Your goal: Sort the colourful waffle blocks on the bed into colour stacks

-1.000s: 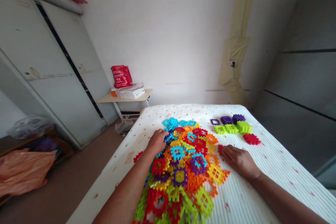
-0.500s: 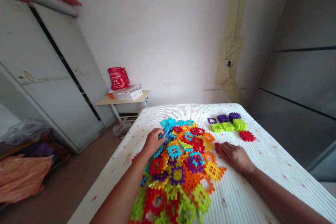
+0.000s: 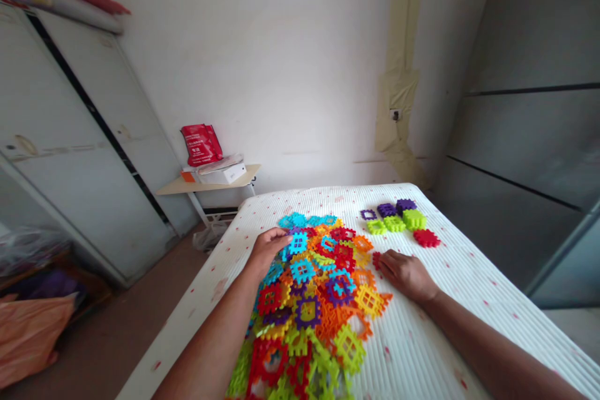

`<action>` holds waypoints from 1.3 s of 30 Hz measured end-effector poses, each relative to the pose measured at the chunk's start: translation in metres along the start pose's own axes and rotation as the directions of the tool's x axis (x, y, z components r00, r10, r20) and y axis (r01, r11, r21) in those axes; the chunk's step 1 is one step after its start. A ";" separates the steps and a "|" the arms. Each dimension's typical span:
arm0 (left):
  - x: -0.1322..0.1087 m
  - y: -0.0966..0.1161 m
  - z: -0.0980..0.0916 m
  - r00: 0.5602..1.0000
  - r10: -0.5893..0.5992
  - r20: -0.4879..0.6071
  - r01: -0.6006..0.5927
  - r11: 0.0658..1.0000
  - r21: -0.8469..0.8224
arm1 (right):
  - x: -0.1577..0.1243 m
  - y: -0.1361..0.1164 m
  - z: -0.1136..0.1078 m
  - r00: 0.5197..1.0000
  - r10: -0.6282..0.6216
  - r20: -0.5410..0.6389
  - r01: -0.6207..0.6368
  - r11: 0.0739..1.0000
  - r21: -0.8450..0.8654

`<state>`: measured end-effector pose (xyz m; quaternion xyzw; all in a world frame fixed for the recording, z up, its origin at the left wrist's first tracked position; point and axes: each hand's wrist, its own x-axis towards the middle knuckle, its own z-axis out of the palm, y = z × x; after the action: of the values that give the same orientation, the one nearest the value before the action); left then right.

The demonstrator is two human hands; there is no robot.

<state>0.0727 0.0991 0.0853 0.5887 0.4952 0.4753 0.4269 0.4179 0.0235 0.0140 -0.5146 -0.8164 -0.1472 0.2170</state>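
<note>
A heap of colourful interlocking plastic tiles (image 3: 308, 312) with toothed edges spreads over the bed. At its upper left, my left hand (image 3: 268, 250) pinches the edge of a light blue window tile (image 3: 297, 242), whose face is turned towards me. My right hand (image 3: 407, 274) rests on the sheet at the heap's right side, fingers closed on a red tile (image 3: 376, 260), mostly hidden by them. Beyond it stand sorted tiles: purple ones (image 3: 405, 205), green ones (image 3: 414, 219) and a red stack (image 3: 426, 238).
The bed (image 3: 422, 350) has a white ribbed, dotted cover. A small table (image 3: 171, 186) with a white box (image 3: 225, 172) and a red bag (image 3: 200, 145) stands beyond its left corner. Grey cabinet panels (image 3: 529, 137) rise on the right.
My left hand has turned the light blue tile from nearly edge-on to face-on. My right hand keeps its place by the red tile. The whole view has shifted slightly.
</note>
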 end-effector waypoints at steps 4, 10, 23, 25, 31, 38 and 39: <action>-0.002 0.007 0.010 0.998 -0.020 0.052 0.023 0.998 -0.055 | 0.000 0.000 -0.001 1.000 0.010 0.016 -0.010 1.000 0.009; -0.006 0.017 0.027 0.998 -0.025 0.065 0.028 0.999 -0.046 | 0.000 0.000 -0.002 0.999 0.025 0.036 -0.026 1.000 0.015; -0.019 0.029 0.060 0.976 -0.115 0.185 0.120 0.993 -0.016 | 0.008 -0.010 -0.012 0.975 0.187 -0.118 -0.153 0.957 0.248; -0.022 0.032 0.068 0.972 -0.123 0.201 0.131 0.991 -0.026 | 0.016 -0.025 -0.020 0.960 0.200 -0.198 -0.121 0.929 0.351; -0.032 0.043 0.093 0.967 -0.099 0.235 0.123 0.988 -0.090 | 0.041 -0.069 -0.036 0.954 0.194 -0.228 -0.073 0.888 0.453; -0.032 0.037 0.100 0.959 -0.104 0.263 0.141 0.982 -0.125 | 0.047 -0.068 -0.042 0.972 0.160 -0.173 -0.074 0.903 0.423; -0.032 0.037 0.100 0.959 -0.111 0.262 0.150 0.980 -0.131 | 0.047 -0.068 -0.045 0.976 0.147 -0.163 -0.070 0.912 0.404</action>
<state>0.1756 0.0588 0.0986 0.5769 0.4375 0.4026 0.5601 0.3481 0.0104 0.0759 -0.4883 -0.7749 -0.0152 0.4010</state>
